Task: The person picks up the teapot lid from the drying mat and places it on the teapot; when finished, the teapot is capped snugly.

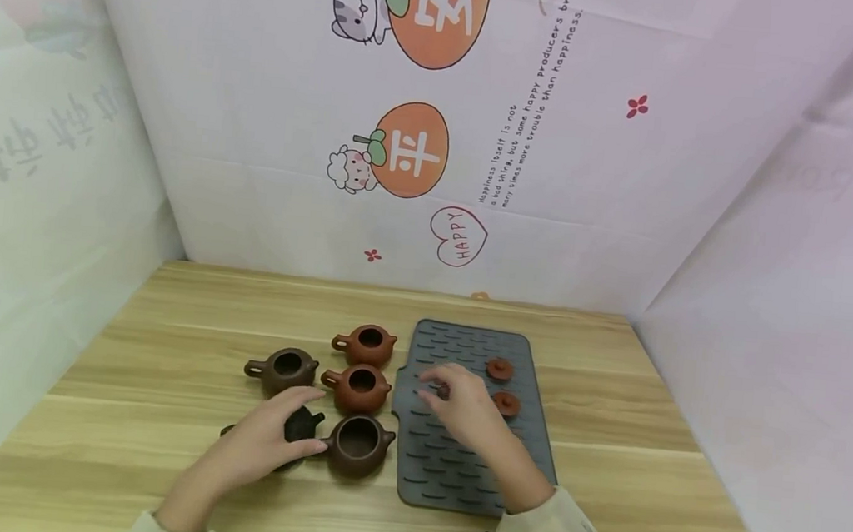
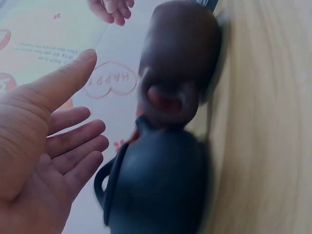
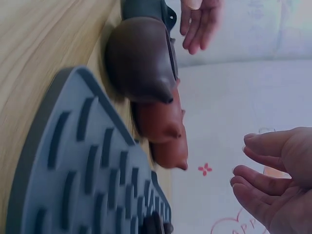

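While the left hand [image 1: 260,439] is held over the black teapot [image 1: 301,426] at the lower left of the head frame, its fingers extended and its thumb parted widely from them, nothing is gripped by it; a gap between hand and pot is shown in the left wrist view. The pot's long axis is laid roughly across the head frame, its spout [image 1: 319,418] turned right and slightly upward, framed between fingertips and thumb, and a looped lid knob [image 2: 101,183] is seen on top. At the centre right, the right hand [image 1: 468,407] is poised above the ribbed grey mat [image 1: 468,496], its fingers loosely bent, thumb and fingertips apart, and nothing appears to be held. A small dark lid [image 1: 443,392] is partly hidden by that hand, seen within the gap behind its fingertips; by the right wrist view it is judged to be resting on the mat, below the fingers and not touched. To the dark lid, therefore, the right hand is much the nearer, and height is judged to be the separation that counts. Between the hands, the uncovered dark brown teapot [image 1: 355,464] is placed left of the mat, its spout pointed right, toward the mat.
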`<action>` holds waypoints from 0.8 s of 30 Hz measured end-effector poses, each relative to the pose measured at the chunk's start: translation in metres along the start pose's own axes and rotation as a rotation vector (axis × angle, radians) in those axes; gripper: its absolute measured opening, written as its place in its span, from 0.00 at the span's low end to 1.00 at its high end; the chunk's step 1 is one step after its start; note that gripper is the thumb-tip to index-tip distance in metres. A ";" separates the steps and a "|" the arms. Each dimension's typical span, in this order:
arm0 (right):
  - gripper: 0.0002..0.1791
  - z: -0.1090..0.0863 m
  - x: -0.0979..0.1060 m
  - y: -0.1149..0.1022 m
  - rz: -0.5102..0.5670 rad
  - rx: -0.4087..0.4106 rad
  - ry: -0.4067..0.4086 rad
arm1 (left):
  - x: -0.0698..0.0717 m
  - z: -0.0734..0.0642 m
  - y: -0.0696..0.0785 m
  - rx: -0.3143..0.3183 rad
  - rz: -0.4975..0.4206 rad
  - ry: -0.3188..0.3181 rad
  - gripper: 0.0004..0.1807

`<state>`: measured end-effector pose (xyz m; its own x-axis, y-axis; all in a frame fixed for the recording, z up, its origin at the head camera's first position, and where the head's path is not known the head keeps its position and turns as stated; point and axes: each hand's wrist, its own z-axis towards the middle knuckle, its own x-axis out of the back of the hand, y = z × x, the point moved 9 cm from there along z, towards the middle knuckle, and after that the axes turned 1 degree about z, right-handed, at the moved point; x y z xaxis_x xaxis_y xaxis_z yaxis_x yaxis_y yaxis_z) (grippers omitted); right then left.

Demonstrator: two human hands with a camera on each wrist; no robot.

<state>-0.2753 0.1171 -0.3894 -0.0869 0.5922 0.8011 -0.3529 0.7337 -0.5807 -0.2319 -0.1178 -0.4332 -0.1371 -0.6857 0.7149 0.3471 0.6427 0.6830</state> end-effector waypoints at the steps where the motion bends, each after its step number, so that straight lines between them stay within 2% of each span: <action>1: 0.10 -0.002 0.003 0.003 0.007 -0.005 0.010 | -0.003 0.001 0.001 0.004 -0.006 -0.011 0.37; 6: 0.10 -0.012 0.015 0.018 0.036 -0.040 0.054 | -0.016 0.005 0.004 0.006 0.006 -0.032 0.37; 9: 0.10 -0.018 0.021 0.029 0.017 -0.065 0.069 | -0.022 0.006 0.004 0.020 0.008 -0.047 0.37; 14: 0.11 -0.028 0.027 0.047 -0.004 -0.104 0.072 | -0.029 0.008 0.003 0.054 -0.003 -0.069 0.38; 18: 0.11 -0.037 0.031 0.060 -0.032 -0.112 0.076 | -0.032 0.008 0.004 0.054 -0.002 -0.078 0.38; 24: 0.11 -0.047 0.032 0.079 0.000 -0.158 0.061 | -0.039 0.010 0.003 0.059 -0.007 -0.099 0.37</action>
<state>-0.2618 0.2099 -0.4165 -0.0284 0.6077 0.7936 -0.2014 0.7742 -0.6001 -0.2351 -0.0857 -0.4577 -0.2309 -0.6551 0.7194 0.2910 0.6590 0.6936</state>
